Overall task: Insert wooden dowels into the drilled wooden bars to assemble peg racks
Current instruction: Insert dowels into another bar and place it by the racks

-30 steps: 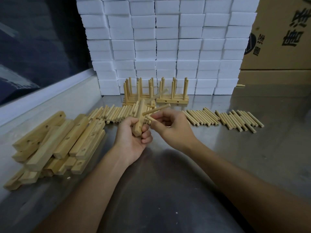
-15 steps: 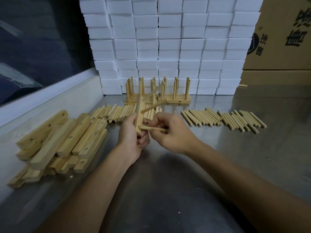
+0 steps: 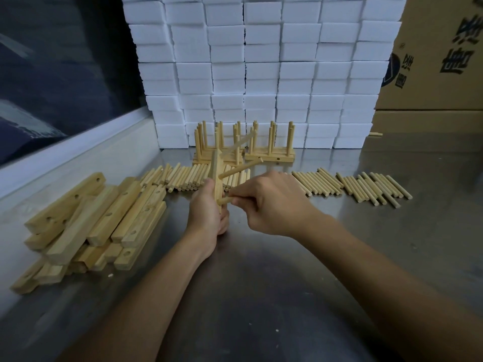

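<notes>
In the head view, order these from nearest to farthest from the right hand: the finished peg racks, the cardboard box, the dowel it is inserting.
From the right hand:
1. dowel, pinched in its fingers, at the held bar.
2. finished peg racks, standing behind the hands.
3. cardboard box, far back right.

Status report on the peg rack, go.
Left hand grips the bar upright. Right hand pinches a dowel at the bar's lowest hole; two dowels already seated above. Nothing in the way.
</notes>
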